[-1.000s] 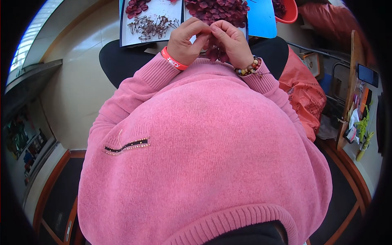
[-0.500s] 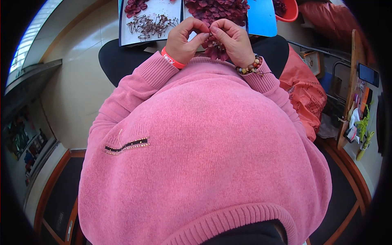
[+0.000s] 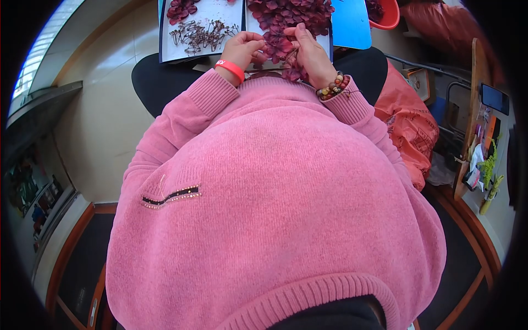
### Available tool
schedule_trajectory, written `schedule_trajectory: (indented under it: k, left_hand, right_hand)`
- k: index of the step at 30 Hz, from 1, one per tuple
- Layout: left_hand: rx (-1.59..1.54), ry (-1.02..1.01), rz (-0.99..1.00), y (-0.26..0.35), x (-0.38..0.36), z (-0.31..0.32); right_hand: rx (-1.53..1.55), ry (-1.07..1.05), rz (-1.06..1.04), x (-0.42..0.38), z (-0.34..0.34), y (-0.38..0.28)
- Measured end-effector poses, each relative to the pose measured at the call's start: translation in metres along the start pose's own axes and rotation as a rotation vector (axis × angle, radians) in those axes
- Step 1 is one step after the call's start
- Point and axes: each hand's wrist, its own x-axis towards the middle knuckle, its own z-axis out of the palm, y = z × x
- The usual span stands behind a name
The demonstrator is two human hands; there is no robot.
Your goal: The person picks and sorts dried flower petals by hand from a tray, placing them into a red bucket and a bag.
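My left hand (image 3: 243, 48), with a red wristband, is closed at the edge of a pile of dark red fabric petals (image 3: 291, 14). My right hand (image 3: 309, 48), with a bead bracelet, grips a bunch of the dark red petals (image 3: 278, 47) held between both hands over my lap. What the left fingers pinch is partly hidden. A heap of thin brown stems (image 3: 202, 34) lies on the white tray (image 3: 217, 12) just left of my hands. My pink sweater fills most of the view.
A blue board (image 3: 352, 25) lies right of the petals, with a red basin (image 3: 388, 16) behind it. An orange bag (image 3: 410, 126) sits at my right side. A wooden shelf (image 3: 473, 121) with small items stands far right. Tiled floor lies to the left.
Both hands moved forward and a little apart, from close to my chest out onto the petal pile, and the petal bunch went with them.
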Motion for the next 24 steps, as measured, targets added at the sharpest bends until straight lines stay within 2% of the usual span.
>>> schedule_trajectory:
  k: [4,5,8,11,14,16,22,24]
  left_hand:
    - [-0.132,-0.272,0.229,0.004,0.004,-0.001]
    - [-0.138,-0.335,0.168,0.003,0.006,-0.002]
    - [0.002,-0.303,0.307,-0.002,0.007,-0.003]
    - [-0.054,-0.309,0.198,-0.005,0.016,-0.009]
    - [-0.203,-0.322,0.058,-0.001,0.015,-0.009]
    - [-0.283,-0.36,-0.026,0.0,0.018,-0.009]
    - [-0.285,-0.392,-0.066,0.0,0.035,-0.01]
    - [-0.232,-0.246,-0.022,0.003,0.033,-0.009]
  right_hand:
    - [0.064,-0.071,-0.003,0.006,-0.002,0.011]
    - [0.077,-0.099,-0.011,0.007,-0.001,0.01]
    - [0.063,-0.085,-0.032,0.007,-0.002,0.009]
    - [0.088,-0.034,-0.054,-0.001,0.0,0.0]
    - [-0.032,-0.038,-0.056,0.003,-0.004,0.005]
    - [0.032,-0.084,-0.063,0.003,-0.01,0.006]
    - [0.284,-0.151,-0.046,-0.001,-0.009,-0.004]
    - [0.341,-0.117,-0.043,-0.001,-0.01,-0.004]
